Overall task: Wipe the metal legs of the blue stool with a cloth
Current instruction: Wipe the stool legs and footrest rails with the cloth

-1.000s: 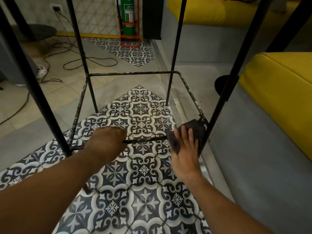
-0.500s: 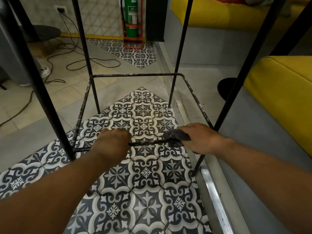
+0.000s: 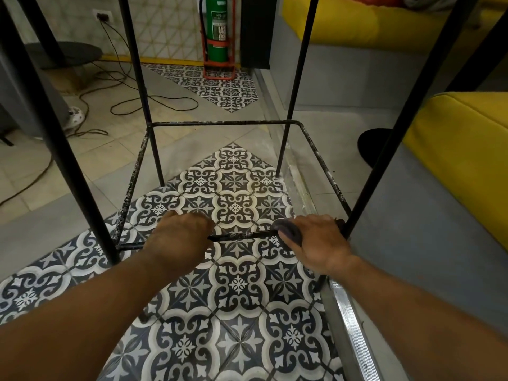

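Down on the near crossbar (image 3: pixel 242 235), my left hand (image 3: pixel 178 237) grips bare metal; my right hand (image 3: pixel 316 243) clutches the dark cloth (image 3: pixel 287 231) around it.

Crossbar (image 3: pixel 242 235) between left fingers (image 3: pixel 189 220) and right fingers (image 3: pixel 310 222); cloth (image 3: pixel 287 232) under right fingers, on it; stool leg (image 3: pixel 384 166) just right of them; floor (image 3: pixel 236 284) below.
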The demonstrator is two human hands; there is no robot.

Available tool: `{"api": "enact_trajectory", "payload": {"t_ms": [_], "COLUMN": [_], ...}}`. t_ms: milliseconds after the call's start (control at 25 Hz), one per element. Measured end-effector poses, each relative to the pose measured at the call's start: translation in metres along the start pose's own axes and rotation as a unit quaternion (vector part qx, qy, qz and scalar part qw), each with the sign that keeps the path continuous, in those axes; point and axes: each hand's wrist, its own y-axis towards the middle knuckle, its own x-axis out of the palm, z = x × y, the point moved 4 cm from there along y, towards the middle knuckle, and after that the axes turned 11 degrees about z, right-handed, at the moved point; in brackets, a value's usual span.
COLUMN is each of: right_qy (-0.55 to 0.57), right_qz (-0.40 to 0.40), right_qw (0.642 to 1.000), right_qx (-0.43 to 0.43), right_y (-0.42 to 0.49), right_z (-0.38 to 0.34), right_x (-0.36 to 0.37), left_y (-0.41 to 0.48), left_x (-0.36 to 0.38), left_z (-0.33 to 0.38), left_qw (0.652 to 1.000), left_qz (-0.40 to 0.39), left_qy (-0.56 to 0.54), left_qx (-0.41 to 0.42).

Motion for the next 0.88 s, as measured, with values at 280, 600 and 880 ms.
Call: {"api": "enact_trajectory", "payload": {"t_ms": [280,600,880], "right_qy": [0.01,-0.03,0.019], "right_qz": [0.023,0.089,0.056], "right_qw": [1.0,0.991,0.996], "right_qx": [-0.013,0.097,0.066], "right_y": [-0.009,-0.007,-0.007], "right_z": [0.003,-0.027,-0.01], "right_x": [0.002,0.012,0.003], "left_y": [0.0,-0.001,-0.001], "left_x": [0.001,-0.003,-0.007], "left_z": [0.0,0.004,0.002], "left_qw": [1.0,1.0,1.0], "left_qz": [-0.002,-0.013,-0.003], "left_qy": [0.002,0.015,-0.007], "left_qx": [-0.002,0.008,0.008]}}
